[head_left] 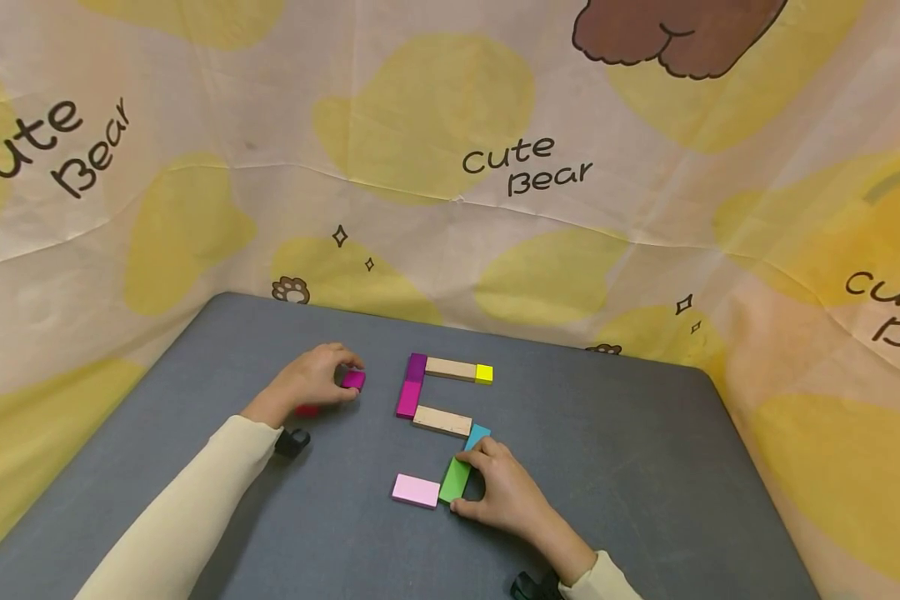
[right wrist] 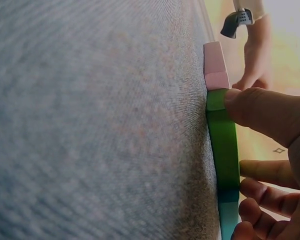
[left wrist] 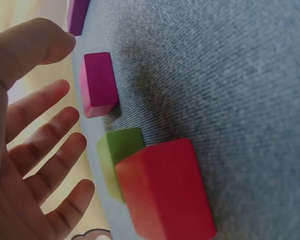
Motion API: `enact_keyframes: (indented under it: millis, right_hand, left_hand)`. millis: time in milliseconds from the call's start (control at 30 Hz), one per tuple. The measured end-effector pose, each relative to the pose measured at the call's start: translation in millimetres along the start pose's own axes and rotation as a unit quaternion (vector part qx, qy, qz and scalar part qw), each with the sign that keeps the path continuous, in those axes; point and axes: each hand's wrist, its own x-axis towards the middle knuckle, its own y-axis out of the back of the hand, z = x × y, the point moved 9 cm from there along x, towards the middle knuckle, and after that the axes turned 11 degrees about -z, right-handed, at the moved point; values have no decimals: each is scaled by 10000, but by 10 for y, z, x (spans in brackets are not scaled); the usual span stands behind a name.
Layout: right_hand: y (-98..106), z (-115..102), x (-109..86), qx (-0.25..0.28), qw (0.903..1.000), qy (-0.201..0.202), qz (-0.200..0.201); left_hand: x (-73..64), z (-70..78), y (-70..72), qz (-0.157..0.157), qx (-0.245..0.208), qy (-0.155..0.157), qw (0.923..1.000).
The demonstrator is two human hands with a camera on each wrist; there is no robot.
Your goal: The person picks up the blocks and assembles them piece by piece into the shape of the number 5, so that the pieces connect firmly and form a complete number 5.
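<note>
In the head view my left hand (head_left: 317,375) is over the left part of the table, thumb and fingers spread about a small magenta block (head_left: 353,380). The left wrist view shows its fingers apart from that magenta block (left wrist: 101,82), with a red block (left wrist: 172,192) and an olive-green block (left wrist: 122,150) close by. My right hand (head_left: 504,487) pinches a green block (head_left: 454,479) lengthwise, thumb at its near end and fingers toward the far end. That green block (right wrist: 223,147) lies between a pink block (head_left: 416,491) and a blue block (head_left: 477,436).
Further up the line stand a wooden block (head_left: 442,421), two purple blocks (head_left: 410,398), another wooden block (head_left: 452,369) and a yellow block (head_left: 483,374). They form a bent figure on the grey table (head_left: 607,475). A printed cloth (head_left: 420,117) hangs behind the table.
</note>
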Motion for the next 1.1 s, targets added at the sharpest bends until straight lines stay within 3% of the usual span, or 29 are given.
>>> enact_keyframes:
  millis: [267, 567, 1100]
  right_hand:
    - [8, -9, -2, 22, 10000, 30, 7]
    - [-4, 0, 6, 36, 10000, -9, -85]
    - [-3, 6, -5, 40, 10000, -5, -23]
  left_hand:
    - [43, -82, -51, -161, 146, 222, 9995]
    - [55, -81, -55, -209, 92, 266, 9994]
    - [82, -73, -46, 34, -40, 19, 10000]
